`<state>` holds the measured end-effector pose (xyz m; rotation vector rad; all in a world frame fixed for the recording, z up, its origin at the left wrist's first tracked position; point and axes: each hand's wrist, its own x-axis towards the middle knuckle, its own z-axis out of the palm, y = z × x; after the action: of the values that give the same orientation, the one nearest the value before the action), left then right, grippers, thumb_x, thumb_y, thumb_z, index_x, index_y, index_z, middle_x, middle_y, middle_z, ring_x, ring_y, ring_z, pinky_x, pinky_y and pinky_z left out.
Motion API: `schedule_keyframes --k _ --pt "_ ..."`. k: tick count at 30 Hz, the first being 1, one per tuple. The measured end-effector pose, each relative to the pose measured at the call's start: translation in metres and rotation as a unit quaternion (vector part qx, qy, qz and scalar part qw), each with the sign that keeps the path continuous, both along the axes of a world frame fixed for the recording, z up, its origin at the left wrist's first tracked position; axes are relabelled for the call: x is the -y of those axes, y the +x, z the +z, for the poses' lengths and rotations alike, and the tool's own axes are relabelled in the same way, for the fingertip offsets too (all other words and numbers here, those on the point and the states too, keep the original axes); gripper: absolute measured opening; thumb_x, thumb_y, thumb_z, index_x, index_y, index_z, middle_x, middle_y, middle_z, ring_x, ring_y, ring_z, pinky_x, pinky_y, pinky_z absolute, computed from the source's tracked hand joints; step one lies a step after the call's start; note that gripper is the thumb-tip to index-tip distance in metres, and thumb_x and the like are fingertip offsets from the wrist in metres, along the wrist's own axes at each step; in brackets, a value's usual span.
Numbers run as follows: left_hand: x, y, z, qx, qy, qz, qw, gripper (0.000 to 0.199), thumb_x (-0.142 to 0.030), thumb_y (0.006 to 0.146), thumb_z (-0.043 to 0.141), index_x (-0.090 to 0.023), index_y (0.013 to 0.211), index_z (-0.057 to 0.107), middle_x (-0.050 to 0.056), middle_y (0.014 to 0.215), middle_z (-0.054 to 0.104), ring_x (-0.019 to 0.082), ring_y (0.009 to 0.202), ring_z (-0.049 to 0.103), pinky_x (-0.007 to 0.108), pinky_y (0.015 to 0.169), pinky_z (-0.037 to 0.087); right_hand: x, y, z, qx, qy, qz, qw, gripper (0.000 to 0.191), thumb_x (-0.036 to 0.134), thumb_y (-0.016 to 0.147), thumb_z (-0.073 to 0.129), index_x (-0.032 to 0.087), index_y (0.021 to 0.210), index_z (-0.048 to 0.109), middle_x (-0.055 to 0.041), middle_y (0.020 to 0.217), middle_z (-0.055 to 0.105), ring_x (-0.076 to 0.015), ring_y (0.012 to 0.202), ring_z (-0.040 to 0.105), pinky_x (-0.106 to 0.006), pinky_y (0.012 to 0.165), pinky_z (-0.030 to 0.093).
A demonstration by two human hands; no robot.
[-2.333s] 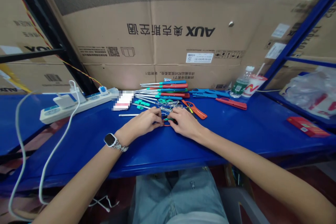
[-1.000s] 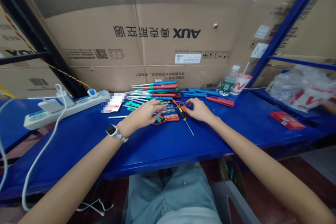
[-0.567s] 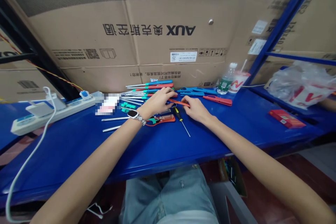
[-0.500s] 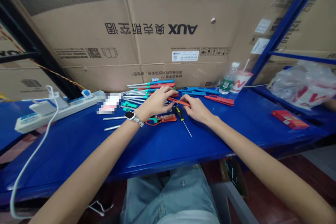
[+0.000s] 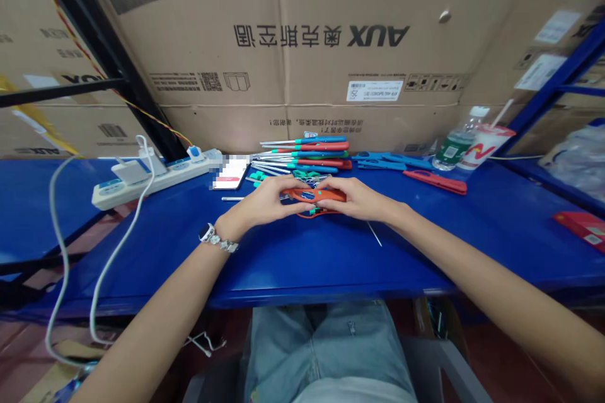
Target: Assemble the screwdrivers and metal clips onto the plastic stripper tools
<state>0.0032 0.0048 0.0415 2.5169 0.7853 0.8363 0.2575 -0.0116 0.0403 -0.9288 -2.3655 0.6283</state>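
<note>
Between my two hands I hold an orange plastic handle shell (image 5: 333,194) with an oval opening, level and just above the table. My left hand (image 5: 271,199) pinches its left end with fingers and thumb. Gripping the other end is my right hand (image 5: 360,198). Another orange handle piece (image 5: 314,215) with a teal part lies beneath, mostly hidden. A thin screwdriver shaft (image 5: 375,234) pokes out below my right hand, which covers its handle. Small teal parts (image 5: 306,174) lie just behind my fingers. A metal rod (image 5: 231,199) rests left of my left hand.
Behind lies a pile of red and blue handled tools (image 5: 326,154) with metal shafts. Blue shells (image 5: 385,162) and a red shell (image 5: 435,181) lie right. A bottle (image 5: 456,145) and cup (image 5: 486,146) stand farther right. A phone (image 5: 230,173) and power strip (image 5: 142,186) are left.
My left hand has come down from the tool pile to the orange shell, which both hands now hold. The shell has moved towards me. The view has shifted left.
</note>
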Motion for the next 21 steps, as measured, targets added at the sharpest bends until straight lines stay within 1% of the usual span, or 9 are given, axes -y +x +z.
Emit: schedule_keyframes --k 5,7,10,12,15,17,21 --pt "-0.002 0.002 -0.003 0.012 -0.008 0.025 1.0 0.035 -0.045 0.09 0.073 -0.018 0.113 0.073 0.009 0.107 0.077 0.023 0.096 0.072 0.037 0.087 0.056 -0.003 0.004 0.004 -0.045 -0.061 -0.05 0.996 0.033 0.041 0.087 0.073 0.018 0.11 0.069 -0.0063 0.104 0.075 -0.0223 0.091 0.07 -0.034 0.08 0.052" --pt "-0.002 0.003 -0.004 0.015 -0.003 0.027 1.0 0.034 -0.045 0.09 0.073 -0.018 0.112 0.073 0.008 0.107 0.077 0.023 0.096 0.071 0.038 0.088 0.056 -0.002 0.006 0.005 -0.051 -0.066 -0.058 0.995 0.034 0.041 0.084 0.075 0.018 0.109 0.071 -0.007 0.104 0.075 -0.0233 0.093 0.07 -0.036 0.082 0.053" --pt "0.0 0.002 -0.005 0.019 0.001 0.027 0.999 0.035 -0.045 0.09 0.072 -0.019 0.113 0.072 0.008 0.108 0.076 0.023 0.097 0.071 0.038 0.088 0.055 -0.001 0.008 0.003 -0.047 -0.033 -0.067 0.996 0.034 0.041 0.082 0.077 0.019 0.108 0.073 -0.0074 0.107 0.075 -0.0243 0.097 0.069 -0.038 0.086 0.052" --pt "0.001 0.001 -0.004 0.014 -0.005 0.023 1.0 0.034 -0.043 0.09 0.072 -0.018 0.113 0.072 0.008 0.108 0.076 0.023 0.097 0.071 0.038 0.087 0.055 -0.001 0.008 0.001 -0.035 -0.01 -0.069 0.997 0.031 0.037 0.083 0.077 0.02 0.109 0.074 -0.0075 0.108 0.075 -0.0241 0.098 0.068 -0.038 0.088 0.05" --pt "0.002 0.0 -0.004 -0.018 -0.017 0.017 1.0 0.032 -0.041 0.089 0.074 -0.018 0.111 0.072 0.009 0.106 0.075 0.023 0.095 0.069 0.038 0.086 0.055 0.001 0.006 -0.003 0.021 0.029 -0.076 0.996 0.027 0.033 0.084 0.078 0.021 0.109 0.074 -0.007 0.106 0.074 -0.0241 0.101 0.065 -0.041 0.092 0.046" --pt "0.002 -0.001 -0.006 -0.047 -0.009 0.019 0.999 0.033 -0.042 0.087 0.076 -0.018 0.11 0.072 0.008 0.103 0.074 0.024 0.096 0.068 0.039 0.087 0.054 0.003 0.004 -0.006 0.068 0.052 -0.082 0.993 0.026 0.032 0.085 0.079 0.023 0.109 0.074 -0.0062 0.105 0.074 -0.0248 0.103 0.063 -0.044 0.095 0.042" --pt "-0.001 -0.002 -0.011 -0.094 0.01 0.029 0.995 0.035 -0.044 0.087 0.076 -0.02 0.112 0.073 0.008 0.105 0.069 0.027 0.103 0.063 0.042 0.091 0.052 0.003 0.001 -0.008 0.113 0.064 -0.081 0.988 0.025 0.031 0.087 0.077 0.024 0.111 0.073 -0.0058 0.105 0.071 -0.0259 0.105 0.06 -0.046 0.095 0.038"
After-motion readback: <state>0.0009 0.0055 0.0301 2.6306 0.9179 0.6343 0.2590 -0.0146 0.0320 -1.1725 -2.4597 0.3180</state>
